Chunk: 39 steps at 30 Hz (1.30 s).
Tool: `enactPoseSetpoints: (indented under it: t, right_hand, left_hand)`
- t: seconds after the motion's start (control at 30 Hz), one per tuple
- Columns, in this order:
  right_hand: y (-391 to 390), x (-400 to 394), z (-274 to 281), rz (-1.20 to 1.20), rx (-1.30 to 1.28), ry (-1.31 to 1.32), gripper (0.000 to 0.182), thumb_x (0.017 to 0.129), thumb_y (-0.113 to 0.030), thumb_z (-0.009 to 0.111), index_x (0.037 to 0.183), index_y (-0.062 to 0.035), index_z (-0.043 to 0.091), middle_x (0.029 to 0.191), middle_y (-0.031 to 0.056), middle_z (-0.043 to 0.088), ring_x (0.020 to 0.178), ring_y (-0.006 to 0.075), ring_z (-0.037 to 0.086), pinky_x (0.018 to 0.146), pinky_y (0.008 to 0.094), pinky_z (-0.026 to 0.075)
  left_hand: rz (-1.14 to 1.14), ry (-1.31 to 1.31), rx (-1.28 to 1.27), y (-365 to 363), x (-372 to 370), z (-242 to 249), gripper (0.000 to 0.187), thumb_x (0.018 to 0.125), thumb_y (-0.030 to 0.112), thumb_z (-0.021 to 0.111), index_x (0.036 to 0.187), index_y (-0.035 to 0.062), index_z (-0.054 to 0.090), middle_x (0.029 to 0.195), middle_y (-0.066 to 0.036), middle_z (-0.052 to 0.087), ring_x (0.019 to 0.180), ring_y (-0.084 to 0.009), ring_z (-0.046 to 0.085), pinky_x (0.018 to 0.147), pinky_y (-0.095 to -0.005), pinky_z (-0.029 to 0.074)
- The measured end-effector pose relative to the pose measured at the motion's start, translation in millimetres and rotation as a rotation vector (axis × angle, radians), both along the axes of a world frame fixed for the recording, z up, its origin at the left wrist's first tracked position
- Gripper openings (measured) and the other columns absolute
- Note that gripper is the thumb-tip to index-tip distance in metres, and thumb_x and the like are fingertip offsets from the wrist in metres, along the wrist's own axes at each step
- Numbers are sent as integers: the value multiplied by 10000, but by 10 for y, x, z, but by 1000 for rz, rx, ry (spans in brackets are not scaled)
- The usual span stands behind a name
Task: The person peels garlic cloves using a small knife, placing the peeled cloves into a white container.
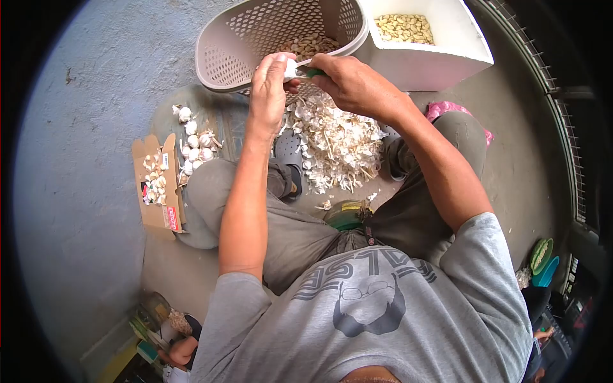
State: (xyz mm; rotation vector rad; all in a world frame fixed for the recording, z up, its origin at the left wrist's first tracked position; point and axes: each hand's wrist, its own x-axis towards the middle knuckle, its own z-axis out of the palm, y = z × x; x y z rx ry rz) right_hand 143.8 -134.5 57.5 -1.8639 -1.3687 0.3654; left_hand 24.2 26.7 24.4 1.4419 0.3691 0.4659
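Observation:
My left hand [268, 89] is closed around a white garlic bulb [290, 68], held over the near rim of a perforated basket. My right hand [354, 83] grips a small knife by its green handle [315, 73]. Its short blade points left and meets the bulb, partly hidden by the fingers. Peeled garlic cloves [310, 46] lie in the bottom of the beige basket [220, 54]. Below my hands, a heap of garlic skins and stalks [341, 143] covers the floor between my feet.
Whole garlic bulbs [193, 150] lie at my left, beside a cardboard box [156, 217] holding loose cloves. A white foam box [440, 64] with peeled cloves [404, 29] stands right of the basket. A pink bag [456, 110] lies by my right knee. Other people are partly visible behind.

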Motion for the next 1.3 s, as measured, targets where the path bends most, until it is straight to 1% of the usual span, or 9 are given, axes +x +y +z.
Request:
enactPoseSetpoints:
  t: [0.5, 0.6, 0.83, 0.9, 1.03, 1.07, 1.17, 1.23, 1.3]
  right_hand:
    - [3, 4, 8, 9, -15, -5, 227, 976, -187, 623, 1045, 28, 639, 858, 253, 681, 830, 442, 678, 720, 511, 518]
    - [-4, 7, 39, 23, -27, 54, 231, 972, -137, 628, 1139, 22, 635, 822, 229, 655, 747, 398, 645, 690, 470, 491]
    - [36, -103, -3, 12, -12, -265, 233, 863, -17, 583, 1079, 43, 646, 830, 254, 697, 800, 426, 704, 683, 515, 559]
    - [60, -147, 25, 84, -105, -345, 231, 857, -7, 577, 1076, 27, 640, 828, 248, 700, 791, 414, 717, 668, 514, 570]
    - [-13, -126, 5, 305, -608, -453, 82, 839, 6, 596, 890, 41, 650, 809, 223, 705, 792, 384, 731, 687, 480, 587]
    - [-71, -72, -114, 296, -560, -431, 71, 833, 11, 593, 804, 47, 648, 838, 221, 717, 798, 372, 740, 704, 472, 594]
    - [-141, 144, -243, 54, -429, -221, 139, 938, -77, 595, 1019, -7, 684, 866, 222, 716, 832, 354, 735, 751, 491, 579]
    - [-102, 318, -179, -55, -158, -127, 127, 922, -110, 644, 1014, -30, 678, 847, 200, 708, 771, 396, 706, 732, 487, 570]
    - [-66, 440, -142, -109, 1, 157, 290, 974, -306, 712, 981, -20, 662, 652, 67, 592, 573, 175, 555, 549, 346, 470]
  left_hand:
    - [44, -94, 117, -32, 49, -20, 409, 1109, 368, 469, 1115, -7, 633, 994, -97, 705, 935, -138, 622, 885, -286, 477]
    - [30, -92, 124, 4, 51, -46, 373, 1108, 340, 476, 1152, 3, 629, 1028, -88, 724, 994, -139, 635, 946, -296, 469]
    - [94, -61, 264, -37, 66, -63, 390, 1106, 350, 493, 1109, -8, 650, 963, -72, 688, 928, -132, 613, 865, -296, 491]
    - [113, -31, 374, -83, 48, -45, 388, 1104, 343, 502, 1108, -14, 653, 951, -69, 684, 914, -136, 624, 841, -296, 500]
    - [195, -78, 214, 0, 1, 232, 342, 1101, 296, 494, 1131, -20, 622, 965, -105, 712, 893, -160, 680, 866, -302, 522]
    - [196, -157, 104, 89, -12, 237, 333, 1102, 282, 484, 1138, -21, 618, 948, -107, 710, 922, -182, 693, 870, -316, 536]
    - [183, -166, 104, 177, -39, 180, 350, 1103, 306, 481, 1148, -12, 622, 957, -100, 709, 930, -185, 697, 880, -313, 528]
    - [122, -148, 184, 117, -15, 122, 360, 1104, 329, 493, 1218, 16, 627, 986, -69, 698, 951, -129, 649, 895, -280, 494]
    - [51, -113, 229, 10, -1, 159, 398, 1098, 363, 512, 1286, 26, 607, 1015, -57, 689, 969, -102, 616, 891, -261, 480]
